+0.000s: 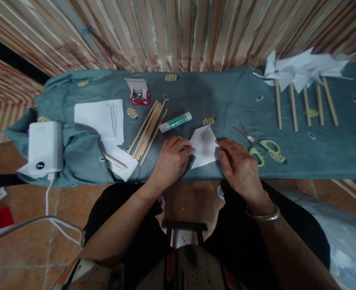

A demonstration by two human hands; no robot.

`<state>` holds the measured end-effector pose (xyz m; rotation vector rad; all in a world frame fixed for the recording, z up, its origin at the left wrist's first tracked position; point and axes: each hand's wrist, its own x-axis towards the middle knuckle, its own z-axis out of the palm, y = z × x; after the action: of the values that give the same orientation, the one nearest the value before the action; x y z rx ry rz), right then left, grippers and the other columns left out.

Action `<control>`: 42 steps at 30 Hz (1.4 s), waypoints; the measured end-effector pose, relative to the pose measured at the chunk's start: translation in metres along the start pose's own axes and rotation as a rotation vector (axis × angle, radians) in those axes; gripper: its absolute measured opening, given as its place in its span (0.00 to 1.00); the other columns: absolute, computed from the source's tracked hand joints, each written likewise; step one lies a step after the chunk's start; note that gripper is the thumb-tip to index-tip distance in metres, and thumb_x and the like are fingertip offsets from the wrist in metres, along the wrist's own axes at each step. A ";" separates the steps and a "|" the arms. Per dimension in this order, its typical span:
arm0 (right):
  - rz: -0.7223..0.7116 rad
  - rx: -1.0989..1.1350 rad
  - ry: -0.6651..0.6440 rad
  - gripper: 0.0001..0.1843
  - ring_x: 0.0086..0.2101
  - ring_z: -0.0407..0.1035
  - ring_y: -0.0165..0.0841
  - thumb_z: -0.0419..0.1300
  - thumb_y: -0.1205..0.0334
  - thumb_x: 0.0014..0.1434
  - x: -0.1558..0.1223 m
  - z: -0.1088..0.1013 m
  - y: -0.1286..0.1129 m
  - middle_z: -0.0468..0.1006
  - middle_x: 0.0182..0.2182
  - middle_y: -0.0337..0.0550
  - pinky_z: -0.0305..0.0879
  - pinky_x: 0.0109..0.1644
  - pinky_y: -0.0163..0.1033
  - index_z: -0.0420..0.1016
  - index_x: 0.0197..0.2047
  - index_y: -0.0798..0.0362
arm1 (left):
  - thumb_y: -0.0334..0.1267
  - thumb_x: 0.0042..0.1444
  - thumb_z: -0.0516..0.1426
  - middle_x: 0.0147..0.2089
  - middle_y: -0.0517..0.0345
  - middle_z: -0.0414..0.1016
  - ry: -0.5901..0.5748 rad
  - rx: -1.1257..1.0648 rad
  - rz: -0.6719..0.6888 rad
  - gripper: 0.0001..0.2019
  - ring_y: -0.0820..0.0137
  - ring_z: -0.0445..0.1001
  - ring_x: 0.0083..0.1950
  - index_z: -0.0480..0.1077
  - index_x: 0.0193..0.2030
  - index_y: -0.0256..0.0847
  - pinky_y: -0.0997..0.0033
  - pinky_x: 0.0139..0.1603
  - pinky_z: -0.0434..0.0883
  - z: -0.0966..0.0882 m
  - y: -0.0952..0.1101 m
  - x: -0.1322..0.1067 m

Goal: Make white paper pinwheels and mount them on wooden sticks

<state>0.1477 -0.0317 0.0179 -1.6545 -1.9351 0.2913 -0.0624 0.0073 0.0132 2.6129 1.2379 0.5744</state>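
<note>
A white sheet of paper [206,150] with cut slits and a partly folded shape lies on the cloth in front of me. My left hand [172,158] pinches its left side between thumb and fingers. At the right edge my right hand [241,167], with a bracelet at the wrist, holds a corner with bent fingers. Just beyond the paper is a glue stick [175,122] with a green label. Scissors [253,141] with pale green handles lie partly spread beside my right hand.
Several wooden sticks [147,129] lie left of the glue stick, near a small red box [140,96] of metal pins. Stacked white paper [98,119], a pen [114,160] and a white power bank [45,147] are farther left. Several paper pinwheels [305,69] on sticks lie at right.
</note>
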 end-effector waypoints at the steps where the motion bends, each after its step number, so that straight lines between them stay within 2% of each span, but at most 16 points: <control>1: 0.007 0.009 0.004 0.16 0.49 0.76 0.44 0.52 0.62 0.66 -0.001 -0.001 -0.001 0.82 0.47 0.54 0.71 0.56 0.52 0.76 0.51 0.56 | 0.29 0.63 0.52 0.47 0.51 0.77 -0.006 0.007 -0.005 0.12 0.60 0.69 0.49 0.76 0.46 0.38 0.58 0.47 0.68 -0.001 -0.001 0.001; 5: 0.032 0.039 0.003 0.15 0.47 0.77 0.43 0.52 0.64 0.65 -0.003 -0.002 -0.001 0.82 0.45 0.53 0.72 0.54 0.49 0.77 0.49 0.56 | 0.29 0.62 0.52 0.50 0.50 0.76 0.010 0.012 -0.014 0.12 0.59 0.68 0.52 0.75 0.48 0.38 0.56 0.49 0.67 -0.004 0.002 0.001; 8: 0.040 0.041 -0.001 0.14 0.46 0.77 0.42 0.53 0.65 0.64 -0.004 -0.002 -0.001 0.83 0.45 0.52 0.73 0.54 0.48 0.77 0.48 0.56 | 0.35 0.65 0.52 0.52 0.50 0.76 0.027 -0.016 0.026 0.11 0.59 0.67 0.53 0.74 0.49 0.39 0.56 0.51 0.66 -0.003 0.011 -0.001; 12: 0.022 0.049 0.007 0.14 0.46 0.78 0.41 0.52 0.65 0.64 -0.005 -0.002 -0.002 0.83 0.44 0.52 0.73 0.53 0.47 0.78 0.47 0.57 | 0.41 0.65 0.55 0.49 0.50 0.76 -0.025 -0.041 0.111 0.11 0.60 0.69 0.52 0.74 0.48 0.38 0.58 0.49 0.65 0.002 0.022 -0.004; 22: 0.055 0.088 -0.009 0.13 0.43 0.79 0.40 0.52 0.64 0.65 -0.007 -0.005 -0.004 0.84 0.41 0.49 0.74 0.51 0.45 0.78 0.44 0.54 | 0.35 0.67 0.52 0.42 0.53 0.77 -0.074 0.011 0.145 0.10 0.64 0.71 0.44 0.74 0.43 0.36 0.62 0.44 0.64 0.005 0.027 -0.003; 27: 0.099 0.125 -0.013 0.13 0.42 0.79 0.41 0.54 0.62 0.64 -0.008 -0.004 -0.006 0.84 0.41 0.47 0.75 0.49 0.46 0.79 0.45 0.51 | 0.39 0.65 0.55 0.43 0.51 0.77 -0.099 0.001 0.140 0.09 0.61 0.72 0.46 0.73 0.43 0.36 0.61 0.45 0.66 0.005 0.030 -0.005; 37: 0.273 0.295 -0.042 0.11 0.30 0.78 0.37 0.59 0.57 0.59 -0.010 -0.003 -0.002 0.85 0.31 0.42 0.74 0.34 0.41 0.83 0.40 0.49 | 0.37 0.65 0.55 0.43 0.51 0.76 -0.084 0.027 0.147 0.08 0.62 0.71 0.45 0.73 0.44 0.37 0.62 0.43 0.65 0.003 0.030 -0.006; 42: 0.261 0.278 -0.038 0.11 0.31 0.78 0.38 0.59 0.57 0.60 -0.011 -0.004 -0.001 0.85 0.32 0.42 0.74 0.36 0.43 0.83 0.39 0.50 | 0.35 0.66 0.53 0.38 0.54 0.76 -0.067 0.051 0.167 0.08 0.65 0.71 0.42 0.73 0.40 0.37 0.63 0.42 0.64 0.005 0.030 -0.007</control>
<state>0.1498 -0.0432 0.0189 -1.7186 -1.6167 0.6664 -0.0438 -0.0170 0.0166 2.7723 1.0347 0.4839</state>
